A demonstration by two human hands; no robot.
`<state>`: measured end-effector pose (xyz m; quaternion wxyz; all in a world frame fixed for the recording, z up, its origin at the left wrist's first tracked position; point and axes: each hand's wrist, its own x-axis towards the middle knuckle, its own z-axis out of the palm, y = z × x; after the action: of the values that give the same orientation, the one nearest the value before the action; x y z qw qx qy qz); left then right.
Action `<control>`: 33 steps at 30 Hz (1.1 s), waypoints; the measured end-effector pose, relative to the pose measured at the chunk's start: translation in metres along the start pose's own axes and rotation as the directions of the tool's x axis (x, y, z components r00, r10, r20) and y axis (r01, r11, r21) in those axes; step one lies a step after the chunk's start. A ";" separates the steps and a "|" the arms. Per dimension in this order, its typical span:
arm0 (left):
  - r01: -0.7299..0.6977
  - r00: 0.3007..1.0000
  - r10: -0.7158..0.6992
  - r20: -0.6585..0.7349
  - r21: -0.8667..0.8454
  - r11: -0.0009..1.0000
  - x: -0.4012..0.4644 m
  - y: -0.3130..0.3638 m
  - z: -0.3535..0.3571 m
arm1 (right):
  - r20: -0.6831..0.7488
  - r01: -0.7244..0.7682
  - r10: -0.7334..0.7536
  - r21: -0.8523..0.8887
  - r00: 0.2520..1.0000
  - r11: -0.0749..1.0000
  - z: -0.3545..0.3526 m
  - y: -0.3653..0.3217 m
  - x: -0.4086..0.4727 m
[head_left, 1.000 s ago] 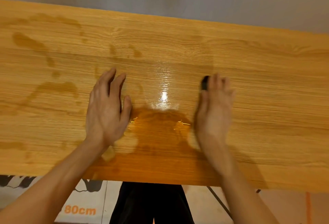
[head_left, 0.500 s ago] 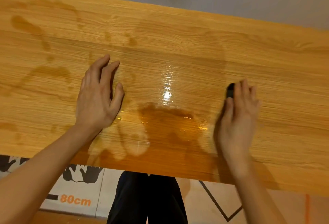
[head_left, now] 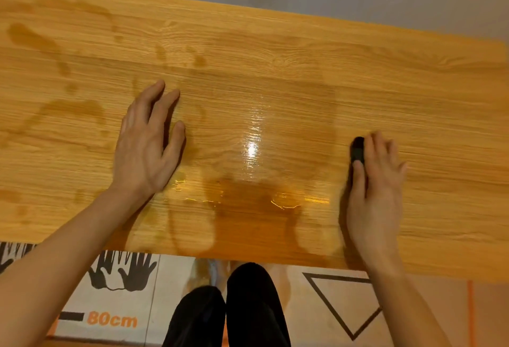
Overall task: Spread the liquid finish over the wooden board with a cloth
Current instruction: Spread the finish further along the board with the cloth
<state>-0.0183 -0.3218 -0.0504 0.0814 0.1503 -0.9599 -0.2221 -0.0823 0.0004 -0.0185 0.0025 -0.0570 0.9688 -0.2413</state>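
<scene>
Lying across the view is the long, honey-coloured wooden board [head_left: 413, 93] with a straight printed-looking grain, and at its far left dull amber blotches of liquid finish [head_left: 30, 36] are sitting unspread in streaks and drips. Next along, the left hand [head_left: 146, 148] is resting flat on the wood, fingers open and slightly fanned, gripping nothing and bracing the panel. Between the hands a glossy wet patch [head_left: 253, 148] is catching the light, with a darker pool [head_left: 248, 200] gathering toward the near edge. Further right, the right hand [head_left: 377, 181] is pressing palm-down with fingers extended over a small dark cloth [head_left: 357, 149], of which only a corner is showing at the fingertips; the rest is hidden beneath the palm. Past it the board is looking dry.

To do this stroke well, the cloth is probably best drawn along the grain with even pressure, dragging liquid out of the dark pool toward the dry right end, overlapping passes. The blotches on the left are likely needing the same treatment. Below the board a person's dark trouser legs [head_left: 248, 311] are showing.
</scene>
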 end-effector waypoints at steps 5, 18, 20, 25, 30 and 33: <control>0.020 0.999 -0.017 0.032 -0.085 0.996 -0.025 0.004 -0.014 | -0.004 0.037 -0.038 -0.146 0.999 0.989 0.054 -0.065 -0.008; 0.008 1.000 -0.007 0.030 -0.007 1.000 -0.067 -0.002 -0.010 | 0.068 0.009 -0.014 0.085 0.998 0.996 0.010 -0.014 -0.036; -0.002 1.000 0.003 0.027 -0.009 1.000 -0.067 -0.003 -0.011 | 0.053 -0.132 0.126 0.138 0.991 0.982 0.001 -0.001 -0.026; -0.034 0.999 0.034 0.020 0.018 0.999 -0.068 -0.007 -0.011 | 0.012 -0.060 0.059 0.182 0.998 0.981 0.025 -0.035 -0.031; -0.020 0.999 0.019 0.032 0.029 0.999 -0.067 -0.007 -0.008 | 0.082 0.096 -0.109 0.145 0.991 0.985 0.030 -0.047 -0.134; -0.038 0.999 0.038 0.007 0.041 0.998 -0.066 -0.006 -0.008 | 0.112 0.146 -0.158 0.106 0.981 0.984 0.029 -0.043 -0.113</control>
<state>0.0472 -0.3091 -0.0522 0.0795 0.1328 -0.9672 -0.2013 0.0353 -0.0385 -0.0261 0.0452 -0.1453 0.9467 -0.2839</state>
